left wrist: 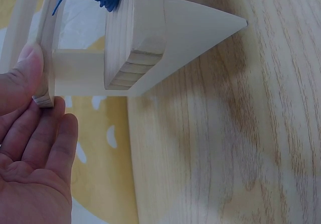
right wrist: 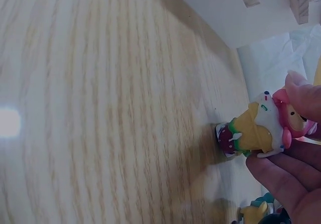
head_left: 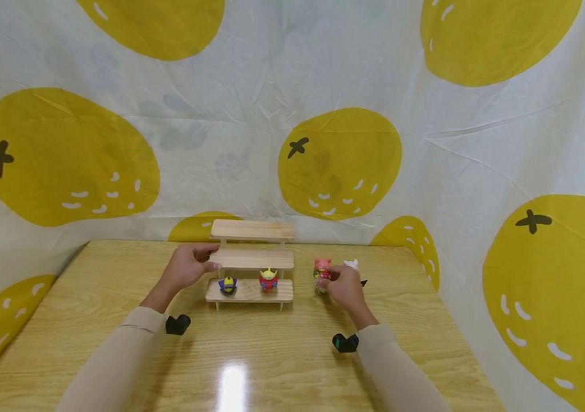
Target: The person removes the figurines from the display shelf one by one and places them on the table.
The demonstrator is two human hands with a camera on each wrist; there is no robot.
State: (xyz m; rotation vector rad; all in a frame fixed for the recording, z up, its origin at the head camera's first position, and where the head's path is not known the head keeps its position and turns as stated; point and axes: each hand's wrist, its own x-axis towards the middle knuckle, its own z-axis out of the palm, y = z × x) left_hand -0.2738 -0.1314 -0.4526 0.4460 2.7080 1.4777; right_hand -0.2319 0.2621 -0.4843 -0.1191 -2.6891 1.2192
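A three-tier wooden display shelf [head_left: 251, 259] stands on the table. My left hand [head_left: 189, 266] pinches the left end of its middle board [left wrist: 46, 78] between thumb and fingers. On the lowest board sit a small yellow figurine with blue-purple sides [head_left: 228, 285] and a figurine in red with a yellow top [head_left: 268, 280]. To the right of the shelf, my right hand [head_left: 346, 287] grips a small pink-headed figurine [right wrist: 261, 126] with white, yellow and maroon parts lower down. Whether its base touches the table I cannot tell. Fingers hide part of it.
Just behind the right hand is a white figurine [head_left: 351, 264], partly covered. More small figures, one yellow and teal [right wrist: 256, 211], show at the right wrist view's bottom edge. A fruit-print cloth [head_left: 251, 166] hangs behind the wooden table [head_left: 272, 349].
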